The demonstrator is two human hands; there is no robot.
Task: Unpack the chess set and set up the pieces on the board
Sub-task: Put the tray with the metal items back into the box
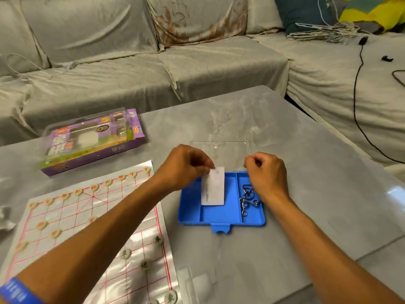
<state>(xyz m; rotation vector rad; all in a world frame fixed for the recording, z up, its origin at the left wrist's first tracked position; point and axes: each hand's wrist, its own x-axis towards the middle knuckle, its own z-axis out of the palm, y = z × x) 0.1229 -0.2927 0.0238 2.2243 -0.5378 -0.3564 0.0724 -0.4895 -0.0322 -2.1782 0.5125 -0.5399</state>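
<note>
presently left hand point(186, 163) pinches a white card point(213, 186) over the blue tray point(221, 216) mid-counter; right hand point(266, 172) curled, grasp unclear. chess board point(87, 227) with pieces lies at the counter's left edge.

Two bare forearms are showing, entering from 7 and 5 o'clock, with no sleeves covering them up to the frame's edge. The left hand point(186, 165) and right hand point(266, 172) are wearing no gloves, and no rings are showing. A blue wristband point(16, 291) with pale, blurred lettering is wrapping the left arm at 7 o'clock, partly cut off by the frame; its text is reading too soft to make out
</note>
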